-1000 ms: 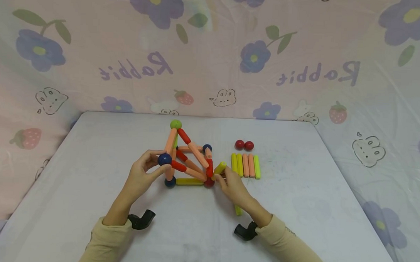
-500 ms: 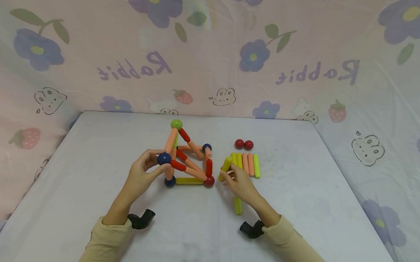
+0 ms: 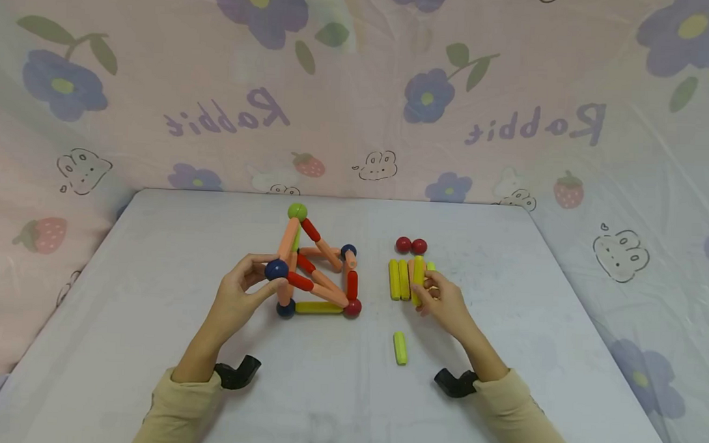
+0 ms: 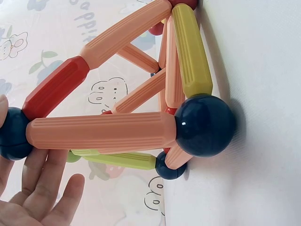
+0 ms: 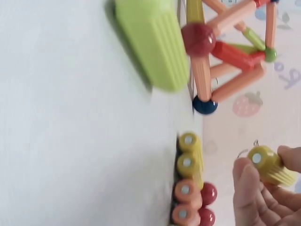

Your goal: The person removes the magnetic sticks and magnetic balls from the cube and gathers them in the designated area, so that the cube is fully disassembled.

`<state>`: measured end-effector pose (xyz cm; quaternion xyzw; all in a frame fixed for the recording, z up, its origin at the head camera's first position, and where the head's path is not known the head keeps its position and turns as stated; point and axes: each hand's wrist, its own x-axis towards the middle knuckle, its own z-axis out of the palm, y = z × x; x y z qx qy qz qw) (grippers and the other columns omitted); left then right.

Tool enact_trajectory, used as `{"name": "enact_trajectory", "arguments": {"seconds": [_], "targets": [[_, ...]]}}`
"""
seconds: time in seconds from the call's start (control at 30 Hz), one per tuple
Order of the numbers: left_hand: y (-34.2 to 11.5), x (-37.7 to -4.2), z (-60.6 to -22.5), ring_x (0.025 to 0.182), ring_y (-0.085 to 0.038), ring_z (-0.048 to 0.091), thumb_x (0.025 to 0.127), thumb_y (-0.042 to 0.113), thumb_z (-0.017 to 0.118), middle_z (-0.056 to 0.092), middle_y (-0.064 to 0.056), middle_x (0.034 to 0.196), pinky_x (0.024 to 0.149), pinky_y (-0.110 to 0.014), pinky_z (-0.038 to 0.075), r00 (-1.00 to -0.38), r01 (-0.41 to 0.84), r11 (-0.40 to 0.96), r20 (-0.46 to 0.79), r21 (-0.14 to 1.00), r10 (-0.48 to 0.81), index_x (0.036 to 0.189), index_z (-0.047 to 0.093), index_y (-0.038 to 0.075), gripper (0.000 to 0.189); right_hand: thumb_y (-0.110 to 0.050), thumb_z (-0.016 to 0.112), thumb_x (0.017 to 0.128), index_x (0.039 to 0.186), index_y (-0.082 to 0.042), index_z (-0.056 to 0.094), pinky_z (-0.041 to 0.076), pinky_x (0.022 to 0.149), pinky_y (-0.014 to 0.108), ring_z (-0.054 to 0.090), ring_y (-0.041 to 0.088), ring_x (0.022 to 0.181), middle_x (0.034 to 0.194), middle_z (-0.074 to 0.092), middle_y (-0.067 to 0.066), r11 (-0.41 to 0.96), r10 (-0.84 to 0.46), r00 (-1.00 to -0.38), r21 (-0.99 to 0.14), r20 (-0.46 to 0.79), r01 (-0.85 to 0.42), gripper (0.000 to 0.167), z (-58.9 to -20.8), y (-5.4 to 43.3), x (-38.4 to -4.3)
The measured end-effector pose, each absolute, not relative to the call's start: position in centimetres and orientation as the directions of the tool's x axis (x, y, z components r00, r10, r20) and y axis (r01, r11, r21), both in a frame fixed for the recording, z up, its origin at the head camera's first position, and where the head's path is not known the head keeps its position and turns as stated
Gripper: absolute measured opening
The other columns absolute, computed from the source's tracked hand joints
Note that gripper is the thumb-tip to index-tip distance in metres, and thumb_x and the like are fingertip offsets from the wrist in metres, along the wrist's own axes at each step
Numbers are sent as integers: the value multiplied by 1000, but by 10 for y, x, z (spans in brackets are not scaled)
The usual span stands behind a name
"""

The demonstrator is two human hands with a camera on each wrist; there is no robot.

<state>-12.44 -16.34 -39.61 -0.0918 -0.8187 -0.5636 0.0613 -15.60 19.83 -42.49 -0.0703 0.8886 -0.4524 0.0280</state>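
Note:
A frame of magnetic rods and balls [image 3: 319, 307] stands on the table, in orange, red, yellow and green. At its near left side my left hand [image 3: 237, 295] pinches a dark blue ball [image 3: 276, 269] between thumb and fingers. Another dark blue ball [image 4: 205, 125] rests on the table below, with an orange rod [image 4: 103, 131] joining the two. A green ball [image 3: 297, 212] tops the frame. To the right, my right hand [image 3: 450, 307] pinches a yellow rod [image 5: 268, 165], raised off the table and partly covering a row of rods in the head view.
The row holds yellow rods [image 3: 394, 279], orange rods [image 5: 185, 190] and a light green one, partly hidden. Two red balls [image 3: 411, 245] touch each other behind it. A single yellow-green rod [image 3: 400, 348] lies nearer the front.
My right hand has moved right with the yellow rod, from beside the frame's red ball to over the row of rods. The left hand has stayed in place on the blue ball.

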Motion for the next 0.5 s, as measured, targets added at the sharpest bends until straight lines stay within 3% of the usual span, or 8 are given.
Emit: {"name": "enact_trajectory", "arguments": {"seconds": [0.27, 0.5], "targets": [[-163, -124, -396, 96, 11, 56, 88, 13, 70, 62, -16, 111, 94, 1, 41, -973, 231, 342, 214, 911, 86, 125, 54, 0, 42, -15, 60, 95, 126, 10, 49, 53, 51, 23, 59, 8, 54, 92, 63, 27, 594, -93, -995, -804, -43, -21, 41, -429, 229, -166], [-163, -124, -395, 95, 11, 55, 88, 11, 70, 62, -17, 111, 94, 1, 41, -972, 234, 344, 217, 910, 88, 125, 54, 0, 42, -20, 58, 97, 126, 9, 50, 52, 52, 21, 59, 5, 55, 101, 59, 25, 674, -10, -989, -732, -145, 101, 42, -437, 244, -177]]}}
